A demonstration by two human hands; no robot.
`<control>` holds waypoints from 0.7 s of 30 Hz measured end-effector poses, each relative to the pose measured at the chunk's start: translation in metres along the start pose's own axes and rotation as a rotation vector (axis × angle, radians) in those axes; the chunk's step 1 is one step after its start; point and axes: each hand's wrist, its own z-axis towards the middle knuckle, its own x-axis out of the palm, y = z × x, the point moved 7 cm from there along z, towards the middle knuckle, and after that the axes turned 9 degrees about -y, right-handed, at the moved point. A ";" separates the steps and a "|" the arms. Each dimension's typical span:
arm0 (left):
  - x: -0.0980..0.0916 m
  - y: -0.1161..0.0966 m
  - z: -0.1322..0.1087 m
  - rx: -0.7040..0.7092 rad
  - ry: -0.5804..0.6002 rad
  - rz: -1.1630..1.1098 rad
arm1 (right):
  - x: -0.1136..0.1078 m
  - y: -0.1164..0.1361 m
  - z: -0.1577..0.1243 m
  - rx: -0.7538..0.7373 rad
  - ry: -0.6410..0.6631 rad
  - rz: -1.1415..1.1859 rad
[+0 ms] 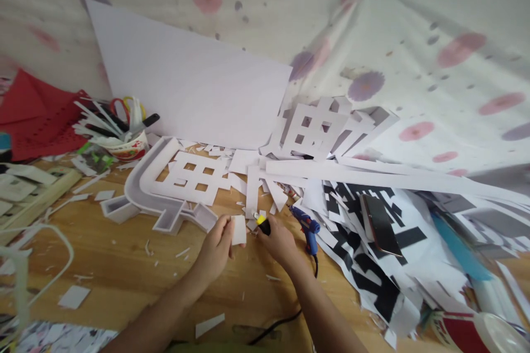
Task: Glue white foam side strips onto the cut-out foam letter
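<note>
My left hand point(218, 244) pinches a small white rectangle of board point(239, 230) near the middle of the table. Close to its right, my right hand point(278, 240) is closed around a small black tool with a yellow end point(262, 224). It looks like a craft knife, but its tip is too small to make out. Just beyond my hands lies a white hollow letter-like form with raised walls point(165, 207). A flat white piece with square cut-outs point(199, 179) rests inside its curve. Right of my right hand is a blue glue gun point(307, 227).
A large white sheet point(190, 77) leans at the back, beside standing white cut-out forms point(317, 127). A phone point(380, 225) lies on black-and-white printed paper point(375, 281) at right. A cup of tools point(126, 146) stands at left. White scraps and the black cord point(277, 324) lie about.
</note>
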 end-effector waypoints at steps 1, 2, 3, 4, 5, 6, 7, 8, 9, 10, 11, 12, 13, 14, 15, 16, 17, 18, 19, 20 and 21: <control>0.000 0.000 0.001 0.000 0.010 -0.011 | 0.002 -0.003 0.000 0.015 0.003 -0.023; 0.001 0.001 0.001 -0.003 0.027 -0.024 | 0.002 -0.005 -0.001 0.024 0.001 -0.042; 0.002 0.002 0.001 -0.009 0.047 -0.037 | 0.003 -0.006 -0.001 0.028 -0.004 -0.058; 0.004 0.003 0.000 -0.019 0.069 -0.048 | 0.003 -0.007 -0.002 0.029 -0.009 -0.068; 0.005 0.004 0.000 -0.034 0.087 -0.057 | 0.003 -0.007 -0.003 0.028 -0.015 -0.075; 0.006 0.006 0.000 -0.053 0.105 -0.062 | 0.003 -0.007 -0.003 0.025 -0.020 -0.078; 0.006 0.007 0.000 -0.071 0.119 -0.065 | 0.003 -0.007 -0.004 0.021 -0.027 -0.079; 0.006 0.008 0.000 -0.089 0.130 -0.069 | 0.002 -0.007 -0.005 0.015 -0.034 -0.079; 0.006 0.008 0.001 -0.104 0.139 -0.074 | 0.002 -0.006 -0.005 0.010 -0.041 -0.078; 0.005 0.009 0.001 -0.114 0.144 -0.079 | 0.002 -0.006 -0.005 0.006 -0.048 -0.082; 0.004 0.009 0.002 -0.122 0.146 -0.083 | 0.002 -0.006 -0.006 0.001 -0.054 -0.089; 0.003 0.009 0.003 -0.130 0.147 -0.087 | 0.002 -0.006 -0.006 -0.005 -0.060 -0.100; 0.003 0.009 0.003 -0.139 0.146 -0.091 | 0.001 -0.006 -0.006 -0.013 -0.065 -0.113; 0.002 0.010 0.004 -0.149 0.143 -0.093 | 0.001 -0.005 -0.007 -0.021 -0.068 -0.126; 0.001 0.010 0.005 -0.158 0.137 -0.095 | 0.000 -0.005 -0.007 -0.028 -0.069 -0.137; 0.000 0.011 0.005 -0.168 0.130 -0.098 | 0.000 -0.005 -0.007 -0.033 -0.070 -0.146; -0.001 0.012 0.006 -0.178 0.123 -0.102 | -0.001 -0.005 -0.007 -0.037 -0.069 -0.151; -0.001 0.013 0.006 -0.184 0.112 -0.109 | -0.001 -0.005 -0.007 -0.037 -0.066 -0.155; -0.002 0.014 0.006 -0.190 0.104 -0.120 | -0.002 -0.005 -0.007 -0.038 -0.065 -0.158; -0.002 0.014 0.006 -0.198 0.096 -0.136 | -0.002 -0.005 -0.006 -0.040 -0.067 -0.157; -0.002 0.015 0.006 -0.212 0.090 -0.160 | -0.002 -0.005 -0.006 -0.042 -0.071 -0.153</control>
